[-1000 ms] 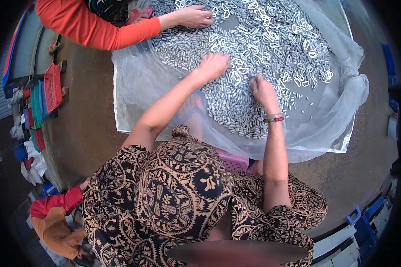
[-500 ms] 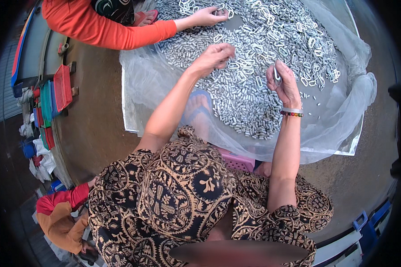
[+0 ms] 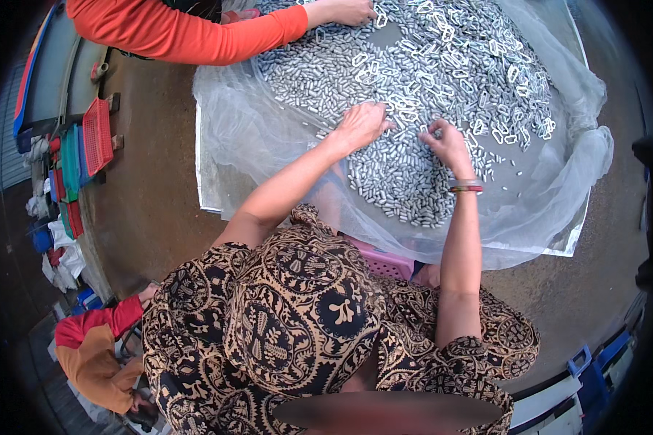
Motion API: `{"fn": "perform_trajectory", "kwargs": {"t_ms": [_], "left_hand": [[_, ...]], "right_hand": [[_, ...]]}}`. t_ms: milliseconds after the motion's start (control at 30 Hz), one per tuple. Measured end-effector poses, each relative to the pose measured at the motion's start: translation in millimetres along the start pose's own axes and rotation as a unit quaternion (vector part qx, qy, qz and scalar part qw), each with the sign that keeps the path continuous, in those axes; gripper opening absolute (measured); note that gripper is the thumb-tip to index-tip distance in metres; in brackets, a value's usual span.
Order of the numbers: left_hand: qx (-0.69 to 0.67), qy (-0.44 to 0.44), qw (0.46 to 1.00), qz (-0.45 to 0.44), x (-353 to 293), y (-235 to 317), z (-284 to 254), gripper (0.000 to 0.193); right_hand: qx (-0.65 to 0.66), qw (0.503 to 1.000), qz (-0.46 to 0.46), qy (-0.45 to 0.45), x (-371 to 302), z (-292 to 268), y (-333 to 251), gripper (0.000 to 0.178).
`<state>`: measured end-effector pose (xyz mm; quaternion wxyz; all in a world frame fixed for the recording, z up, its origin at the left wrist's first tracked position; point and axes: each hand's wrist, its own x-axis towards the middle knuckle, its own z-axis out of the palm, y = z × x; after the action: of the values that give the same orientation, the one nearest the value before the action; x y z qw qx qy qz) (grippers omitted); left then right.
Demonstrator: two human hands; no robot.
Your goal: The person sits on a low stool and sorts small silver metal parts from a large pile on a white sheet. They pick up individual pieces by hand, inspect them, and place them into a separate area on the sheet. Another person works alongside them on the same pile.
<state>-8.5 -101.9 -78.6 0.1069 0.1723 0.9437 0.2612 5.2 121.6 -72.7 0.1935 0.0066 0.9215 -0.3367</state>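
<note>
Left hand, right hand at silver cylinders

Left palm down, fingers curled; right fingertips nearly meeting; whether either holds anything, I cannot tell. Dull cylinders lie heaped between them, pale links beyond. Left of the left hand: red basket, brown floor, then netting.

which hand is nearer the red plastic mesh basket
Left. The left hand is at the silver metal pieces, right of the red basket; the right hand is farther right, at the same pieces.
</note>
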Motion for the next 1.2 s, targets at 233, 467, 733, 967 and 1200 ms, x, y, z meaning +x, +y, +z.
{"fn": "perform_trajectory", "kwargs": {"t_ms": [233, 467, 733, 967, 1200], "left_hand": [[-0.689, -0.142, 0.707, -0.076, 9.0, -1.0, -46.3, 0.014], [-0.596, -0.184, 0.761, -0.179, -1.0, 10.6, -28.5, 0.019], [-0.302, 0.019, 0.953, 0.007, 3.5, 4.6, -28.3, 0.021], [-0.801, -0.064, 0.593, -0.06, 4.6, -4.9, -80.1, 0.017], [-0.063, 0.018, 0.998, 0.025, 22.1, -17.9, -24.9, 0.031]], "right_hand": [[0.578, 0.814, -0.003, -0.058, 0.6, -17.8, -8.0, 0.021], [0.701, 0.709, -0.057, -0.046, -8.1, -51.4, -17.6, 0.01], [0.4, 0.916, -0.002, -0.021, 16.3, -16.9, -24.1, 0.023], [0.064, 0.991, -0.041, 0.112, 18.8, 33.5, -30.1, 0.021], [0.757, 0.639, -0.077, -0.11, 4.7, -24.7, -23.8, 0.013]]}}
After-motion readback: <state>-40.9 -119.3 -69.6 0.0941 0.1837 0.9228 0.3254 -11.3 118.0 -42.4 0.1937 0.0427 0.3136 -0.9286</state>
